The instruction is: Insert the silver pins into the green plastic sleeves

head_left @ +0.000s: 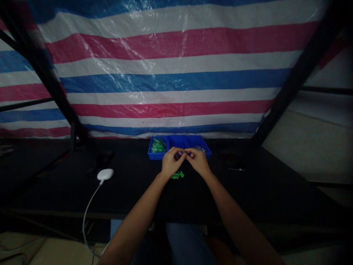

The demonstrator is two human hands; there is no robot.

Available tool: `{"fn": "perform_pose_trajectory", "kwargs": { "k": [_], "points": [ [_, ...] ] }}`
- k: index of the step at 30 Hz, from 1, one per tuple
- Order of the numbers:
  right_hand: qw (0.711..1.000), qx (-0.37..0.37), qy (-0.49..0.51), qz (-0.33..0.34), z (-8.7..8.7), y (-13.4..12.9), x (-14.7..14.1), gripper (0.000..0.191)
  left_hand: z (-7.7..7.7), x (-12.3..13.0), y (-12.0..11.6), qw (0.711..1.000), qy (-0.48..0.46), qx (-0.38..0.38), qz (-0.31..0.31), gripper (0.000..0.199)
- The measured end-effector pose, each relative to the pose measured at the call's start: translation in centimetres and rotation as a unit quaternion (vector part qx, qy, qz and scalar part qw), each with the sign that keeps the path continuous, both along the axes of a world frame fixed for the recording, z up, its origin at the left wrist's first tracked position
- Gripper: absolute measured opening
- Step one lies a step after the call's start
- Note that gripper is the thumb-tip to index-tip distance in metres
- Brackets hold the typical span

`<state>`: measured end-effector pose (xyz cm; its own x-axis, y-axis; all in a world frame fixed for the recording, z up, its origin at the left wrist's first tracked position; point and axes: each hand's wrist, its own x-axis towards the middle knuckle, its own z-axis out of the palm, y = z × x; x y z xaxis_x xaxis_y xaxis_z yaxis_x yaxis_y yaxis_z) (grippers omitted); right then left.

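Note:
My left hand (171,160) and my right hand (198,161) meet fingertip to fingertip in front of a blue divided tray (178,142). Both are closed in a pinch around a small green piece (183,151), mostly hidden by the fingers. Just below my left hand, several short green plastic pieces (177,175) lie loose on the black table (187,202). The tray's left compartment holds a clear bag of green pieces (158,145). Small silvery metal parts, looking like screws (199,148), fill part of the right compartment, partly behind my right hand.
A white rounded device (105,174) with a white cable (87,213) sits on the left. Dark objects, hard to make out, lie at left (102,159) and right (235,163). Behind the table hangs a striped plastic sheet (176,84) between black frame posts (292,81).

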<state>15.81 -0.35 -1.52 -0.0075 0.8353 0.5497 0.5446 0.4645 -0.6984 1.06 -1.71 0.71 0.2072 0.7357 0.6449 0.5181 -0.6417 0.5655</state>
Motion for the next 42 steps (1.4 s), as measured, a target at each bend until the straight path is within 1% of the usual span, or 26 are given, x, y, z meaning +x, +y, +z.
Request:
{"fn": "perform_pose_trajectory", "kwargs": {
  "k": [9, 19, 24, 27, 30, 35, 42],
  "points": [
    [1.000, 0.004, 0.022, 0.005, -0.1, -0.1, -0.3, 0.025, 0.0, 0.0, 0.0, 1.000, -0.003, 0.003, 0.001, 0.016],
    [1.000, -0.009, 0.022, 0.008, -0.9, 0.4, -0.6, 0.024, 0.1, 0.0, -0.2, 1.000, -0.008, 0.010, -0.003, 0.014],
    [0.999, -0.016, 0.029, -0.001, -0.8, 0.3, -0.6, 0.025, 0.2, 0.0, -0.2, 1.000, -0.006, 0.007, 0.006, 0.013],
    [0.999, -0.022, 0.036, 0.005, -0.6, 0.3, -0.6, 0.025, 0.2, 0.0, -0.1, 1.000, -0.005, 0.005, 0.014, 0.013],
    [0.996, -0.024, 0.079, 0.023, -0.4, 0.4, -0.5, 0.027, 0.2, 0.0, -0.1, 1.000, -0.005, -0.002, 0.015, 0.014],
    [0.980, -0.037, 0.186, 0.065, 0.2, 0.2, -0.3, 0.034, 0.1, -0.1, 0.1, 1.000, -0.014, -0.008, 0.017, 0.017],
    [0.967, -0.051, 0.234, 0.089, 0.8, 0.0, -0.3, 0.037, -0.1, -0.1, 0.4, 1.000, -0.006, -0.021, 0.013, 0.019]
  ]
}}
